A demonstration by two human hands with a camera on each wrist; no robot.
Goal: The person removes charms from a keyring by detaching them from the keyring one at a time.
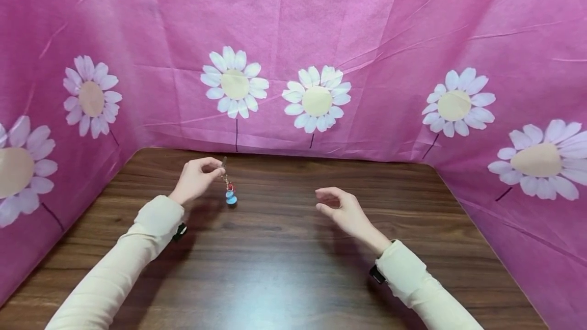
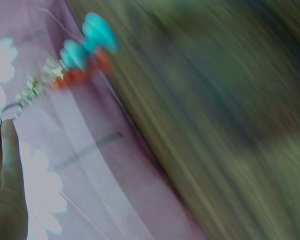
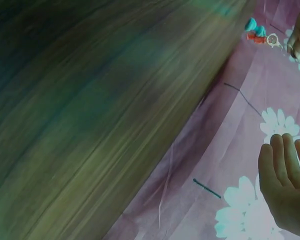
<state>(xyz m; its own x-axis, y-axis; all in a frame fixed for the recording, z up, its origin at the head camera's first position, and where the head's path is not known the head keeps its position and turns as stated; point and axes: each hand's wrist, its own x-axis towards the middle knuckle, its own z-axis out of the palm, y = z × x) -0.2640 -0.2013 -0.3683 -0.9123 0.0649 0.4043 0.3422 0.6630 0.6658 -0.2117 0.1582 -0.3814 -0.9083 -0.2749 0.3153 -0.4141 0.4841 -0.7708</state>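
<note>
My left hand pinches the top of a keychain between thumb and fingers above the far left part of the table. From its metal ring and chain hangs a small charm in light blue and red. In the left wrist view the charm is blurred, and the fingers hold the metal end beside the ring. My right hand is held over the table to the right, fingers loosely bent and nothing in them. The right wrist view shows its fingers extended, with the keychain farther off.
A brown wood-grain table lies under both hands. Pink cloth printed with white daisies stands along its back and sides. Each wrist bears a dark strapped device by the pale sleeve cuff.
</note>
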